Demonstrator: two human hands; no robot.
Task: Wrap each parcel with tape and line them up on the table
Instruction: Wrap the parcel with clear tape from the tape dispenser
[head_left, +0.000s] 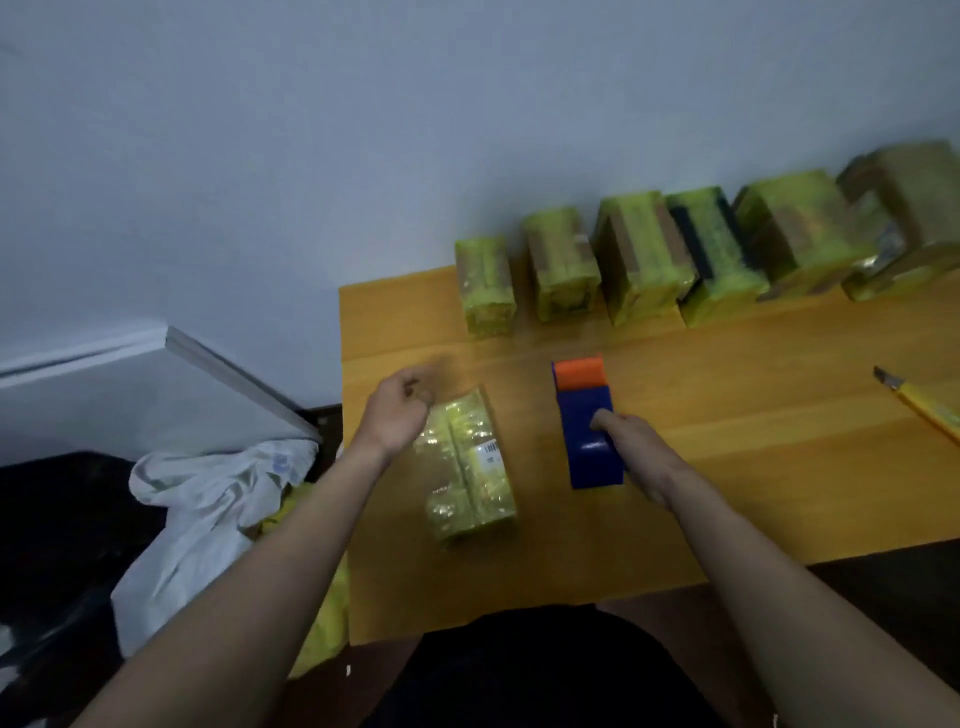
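The yellow parcel (470, 467) lies on the table (727, 415), near the front edge. It looks boxy, firm and shiny, so maybe slippery; grabbing its long sides seems best. The left hand (397, 413) is curled just beside its far end, holding nothing I can see. The right hand (623, 434) grips the blue tape dispenser (589, 423).

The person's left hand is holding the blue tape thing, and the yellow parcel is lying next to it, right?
Not quite: the head view shows the right hand holding the blue tape dispenser. The yellow parcel does lie beside it.
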